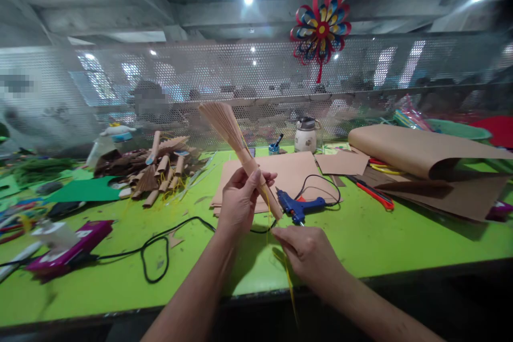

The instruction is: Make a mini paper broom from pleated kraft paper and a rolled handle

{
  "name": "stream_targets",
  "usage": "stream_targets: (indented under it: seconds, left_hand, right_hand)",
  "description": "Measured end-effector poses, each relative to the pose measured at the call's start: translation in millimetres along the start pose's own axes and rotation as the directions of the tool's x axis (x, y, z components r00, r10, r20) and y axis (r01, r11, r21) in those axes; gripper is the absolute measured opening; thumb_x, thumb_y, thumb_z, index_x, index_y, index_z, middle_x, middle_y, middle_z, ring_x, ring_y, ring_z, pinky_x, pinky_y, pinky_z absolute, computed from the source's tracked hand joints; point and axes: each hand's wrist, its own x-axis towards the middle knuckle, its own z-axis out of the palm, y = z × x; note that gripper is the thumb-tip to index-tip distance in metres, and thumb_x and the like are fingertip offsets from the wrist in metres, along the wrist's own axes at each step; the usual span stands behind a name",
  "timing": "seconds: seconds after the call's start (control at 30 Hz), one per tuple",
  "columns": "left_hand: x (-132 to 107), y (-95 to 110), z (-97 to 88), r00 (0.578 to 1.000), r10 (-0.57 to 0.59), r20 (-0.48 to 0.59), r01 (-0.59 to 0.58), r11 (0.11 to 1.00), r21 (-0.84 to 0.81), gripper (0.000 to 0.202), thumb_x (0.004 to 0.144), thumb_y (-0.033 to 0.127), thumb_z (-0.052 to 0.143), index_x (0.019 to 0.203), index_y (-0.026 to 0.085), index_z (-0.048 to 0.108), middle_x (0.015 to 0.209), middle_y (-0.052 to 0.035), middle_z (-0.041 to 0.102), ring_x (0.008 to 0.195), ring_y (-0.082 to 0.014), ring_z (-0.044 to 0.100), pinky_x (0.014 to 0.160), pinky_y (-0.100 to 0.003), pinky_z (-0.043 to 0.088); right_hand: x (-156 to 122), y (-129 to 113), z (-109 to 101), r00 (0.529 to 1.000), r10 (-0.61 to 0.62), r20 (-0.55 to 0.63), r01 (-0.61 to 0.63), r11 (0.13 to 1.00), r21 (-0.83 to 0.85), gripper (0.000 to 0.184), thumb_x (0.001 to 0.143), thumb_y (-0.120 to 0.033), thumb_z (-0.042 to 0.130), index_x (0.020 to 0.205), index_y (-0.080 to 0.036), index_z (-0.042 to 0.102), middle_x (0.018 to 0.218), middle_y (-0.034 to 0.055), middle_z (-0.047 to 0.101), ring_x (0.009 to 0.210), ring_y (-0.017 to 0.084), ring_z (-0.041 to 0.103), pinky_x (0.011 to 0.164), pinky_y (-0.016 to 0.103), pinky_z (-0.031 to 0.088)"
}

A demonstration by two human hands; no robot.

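Note:
My left hand [240,200] is closed round the middle of a brown paper broom [236,141], held tilted above the green table [120,235], its fringed end up and to the left. A thin yellow strand [289,278] runs from the broom's handle down past my right hand [306,254]. That hand is closed in a pinch on the strand, just below the handle's lower end. A blue glue gun [298,207] lies on the table right behind my right hand, its black cord [160,238] trailing off to the left.
A pile of finished paper brooms [158,168] lies at the back left. Flat brown card sheets [296,173] sit behind the glue gun, with a rolled brown sheet [420,152] and red-handled scissors [374,195] to the right. A purple packet [68,248] lies near left. A white jar [305,136] stands by the mesh screen.

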Motion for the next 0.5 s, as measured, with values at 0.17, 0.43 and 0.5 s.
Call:
stream_targets:
  seconds: [0.17, 0.43, 0.5]
  left_hand:
    - [-8, 4, 5.5, 0.994, 0.094, 0.063, -0.1, 0.99, 0.098, 0.021, 0.076, 0.027, 0.073, 0.093, 0.017, 0.066, 0.084, -0.0049, 0.073, 0.086, -0.0233, 0.071, 0.085, -0.039, 0.055]
    - [0, -3, 0.9, 0.998, 0.064, -0.021, -0.062, 0.994, 0.087, 0.02, 0.074, 0.028, 0.075, 0.087, 0.015, 0.065, 0.078, -0.0044, 0.073, 0.081, -0.0217, 0.071, 0.082, -0.038, 0.056]
    - [2, -5, -1.2, 0.999, 0.043, -0.029, -0.041, 0.996, 0.073, 0.022, 0.074, 0.028, 0.075, 0.087, 0.014, 0.064, 0.077, -0.0049, 0.072, 0.081, -0.0217, 0.071, 0.081, -0.037, 0.056]
  right_hand:
    - [3, -10, -9, 0.967, 0.034, 0.252, -0.001, 0.991, -0.133, 0.029, 0.09, -0.025, 0.052, 0.067, -0.02, 0.069, 0.059, 0.0047, 0.068, 0.052, 0.016, 0.058, 0.051, 0.028, 0.025]
    - [-12, -21, -29, 0.958, -0.17, 0.232, 0.148, 0.983, 0.111, 0.054, 0.069, -0.069, 0.065, 0.092, -0.02, 0.07, 0.079, 0.0031, 0.064, 0.067, 0.017, 0.057, 0.057, 0.027, 0.03]
    - [-15, -20, -31, 0.974, -0.151, 0.167, 0.114, 0.971, 0.211, 0.061, 0.063, -0.073, 0.066, 0.087, -0.017, 0.069, 0.074, 0.0024, 0.06, 0.064, 0.016, 0.053, 0.056, 0.026, 0.031]
